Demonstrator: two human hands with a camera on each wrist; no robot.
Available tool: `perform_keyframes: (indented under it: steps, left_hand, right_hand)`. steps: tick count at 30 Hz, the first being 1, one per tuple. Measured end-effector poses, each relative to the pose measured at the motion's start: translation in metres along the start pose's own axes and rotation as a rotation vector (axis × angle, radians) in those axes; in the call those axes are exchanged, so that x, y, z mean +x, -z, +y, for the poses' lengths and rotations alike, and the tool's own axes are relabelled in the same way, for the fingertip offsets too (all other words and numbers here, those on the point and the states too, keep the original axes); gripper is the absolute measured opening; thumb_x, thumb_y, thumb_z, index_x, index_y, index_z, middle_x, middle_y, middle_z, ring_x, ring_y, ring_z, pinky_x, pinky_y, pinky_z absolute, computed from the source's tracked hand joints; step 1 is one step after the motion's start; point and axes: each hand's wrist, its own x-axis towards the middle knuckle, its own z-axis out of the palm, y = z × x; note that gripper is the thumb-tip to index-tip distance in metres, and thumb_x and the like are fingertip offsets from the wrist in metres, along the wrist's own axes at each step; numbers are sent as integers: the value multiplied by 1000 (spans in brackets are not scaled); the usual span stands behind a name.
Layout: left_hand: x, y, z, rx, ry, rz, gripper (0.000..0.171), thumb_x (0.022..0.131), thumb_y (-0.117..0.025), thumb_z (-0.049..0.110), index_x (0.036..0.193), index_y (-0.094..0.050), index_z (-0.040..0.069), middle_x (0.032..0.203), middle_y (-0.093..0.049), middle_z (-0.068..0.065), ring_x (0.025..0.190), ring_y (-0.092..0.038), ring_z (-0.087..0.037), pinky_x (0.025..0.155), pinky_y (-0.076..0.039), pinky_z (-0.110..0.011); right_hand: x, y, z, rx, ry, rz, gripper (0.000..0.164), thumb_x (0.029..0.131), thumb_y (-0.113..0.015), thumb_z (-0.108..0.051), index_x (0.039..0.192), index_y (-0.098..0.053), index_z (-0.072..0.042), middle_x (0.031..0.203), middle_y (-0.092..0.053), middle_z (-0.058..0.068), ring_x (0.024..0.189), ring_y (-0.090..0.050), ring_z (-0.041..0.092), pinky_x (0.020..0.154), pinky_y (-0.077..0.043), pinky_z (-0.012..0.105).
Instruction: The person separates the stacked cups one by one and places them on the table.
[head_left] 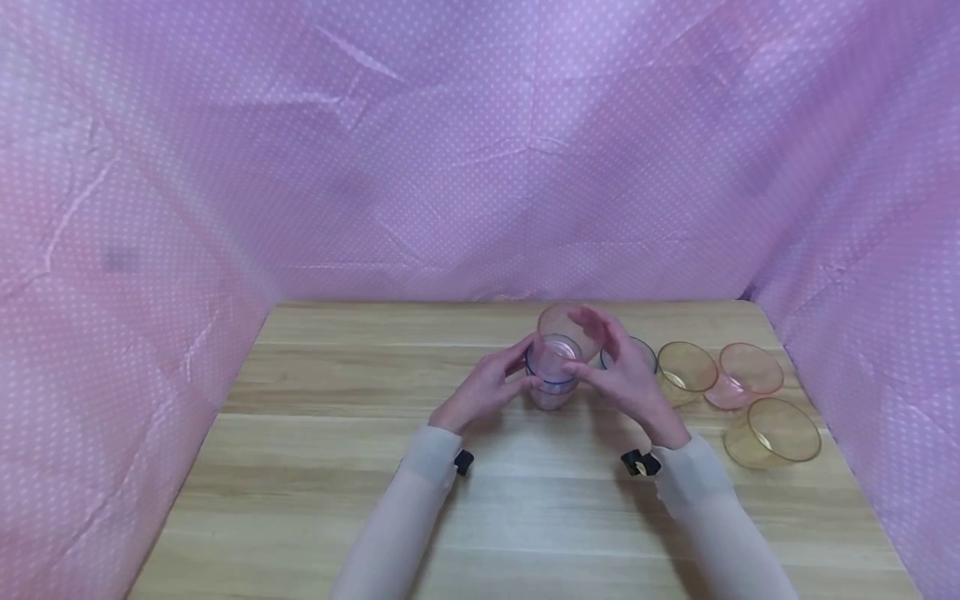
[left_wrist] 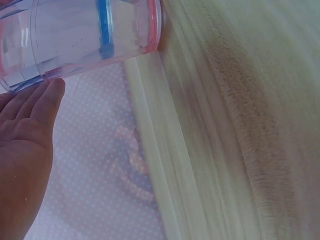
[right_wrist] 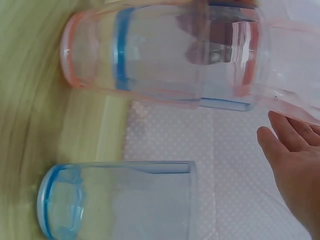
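In the head view, a clear pink cup [head_left: 551, 402] stands upright on the table with a clear blue cup [head_left: 553, 387] nested in it. My left hand [head_left: 483, 390] holds this stack from the left near the blue rim, thumb at the front and fingers behind. Another pink cup [head_left: 558, 321] tilts above, held by my right hand [head_left: 626, 379] with fingers behind and thumb in front. The right wrist view shows this upper cup's red base [right_wrist: 246, 60] inside the blue cup's mouth. In the left wrist view, my left fingertips [left_wrist: 56, 87] touch the stack's side.
Right of the stack stands another blue cup [right_wrist: 130, 200], partly behind my right hand in the head view. Farther right are a yellow cup [head_left: 686, 367], a pink cup [head_left: 750, 369] and a second yellow cup [head_left: 780, 433]. Dotted pink cloth [head_left: 480, 208] surrounds the wooden table [head_left: 322, 467].
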Motion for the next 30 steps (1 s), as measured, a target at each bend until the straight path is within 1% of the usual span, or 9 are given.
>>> perform_keyframes:
  steps: [2, 5, 8, 12, 15, 18, 22, 25, 30]
  left_hand:
    - [0, 0, 0, -13, -7, 4, 75, 100, -70, 20, 162, -30, 4, 159, -42, -18, 137, -54, -31, 116, -43, -30]
    - [0, -1, -1, -23, -11, 5, 75, 100, -70, 19, 161, -31, 1, 159, -41, -20, 137, -54, -32, 116, -44, -29]
    - [0, -2, -1, -15, -7, 8, 74, 100, -70, 19, 161, -32, 1, 159, -42, -19, 137, -54, -31, 115, -44, -29]
    - [-1, -2, -1, -4, 13, 11, 74, 100, -71, 22, 162, -32, 5, 159, -43, -18, 137, -54, -28, 115, -44, -29]
    - [-2, -2, 0, -6, 26, 13, 74, 101, -70, 23, 162, -32, 8, 159, -43, -17, 137, -54, -29, 116, -44, -30]
    - [-3, -2, 1, -8, 26, 16, 74, 101, -70, 23, 162, -32, 8, 159, -42, -17, 136, -55, -30, 115, -44, -31]
    - [-3, -3, 0, -6, 19, 27, 74, 101, -70, 23, 162, -32, 7, 159, -42, -17, 136, -55, -30, 115, -45, -30]
    - [-3, -3, -1, -6, 21, 32, 74, 101, -71, 24, 162, -33, 7, 160, -42, -17, 136, -55, -29, 115, -44, -29]
    - [-2, -4, -1, -1, 31, 30, 74, 101, -71, 25, 162, -33, 8, 160, -41, -16, 136, -55, -29, 115, -44, -29]
  right_hand:
    - [-1, 1, -3, 9, 21, 31, 83, 80, -82, 13, 151, -41, 4, 148, -54, 24, 139, -50, 18, 118, -37, 19]
    - [-4, 3, -8, 36, 43, 71, 83, 78, -80, 17, 151, -42, 5, 147, -54, 27, 136, -53, 10, 116, -38, 19]
    - [-7, 4, -12, 57, 45, 100, 83, 78, -79, 19, 151, -43, 4, 147, -54, 27, 135, -54, 12, 116, -39, 20]
    - [-10, 6, -16, 72, 49, 126, 84, 77, -78, 21, 152, -43, 3, 146, -54, 28, 134, -55, 14, 115, -40, 21]
    - [-13, 9, -18, 89, 75, 141, 85, 76, -77, 24, 152, -42, 5, 146, -55, 27, 134, -54, 13, 116, -41, 22]
    - [-15, 11, -19, 111, 105, 154, 86, 75, -75, 26, 151, -41, 7, 145, -56, 23, 135, -54, 14, 116, -40, 23]
    - [-20, 16, -21, 122, 114, 170, 86, 74, -76, 27, 151, -42, 7, 145, -59, 14, 135, -54, 14, 117, -40, 23]
    - [-23, 20, -22, 124, 105, 184, 86, 73, -75, 28, 150, -43, 7, 145, -60, 12, 135, -54, 14, 116, -40, 22]
    - [-30, 27, -25, 134, 101, 205, 85, 73, -74, 29, 150, -44, 6, 145, -59, 13, 136, -53, 17, 115, -41, 23]
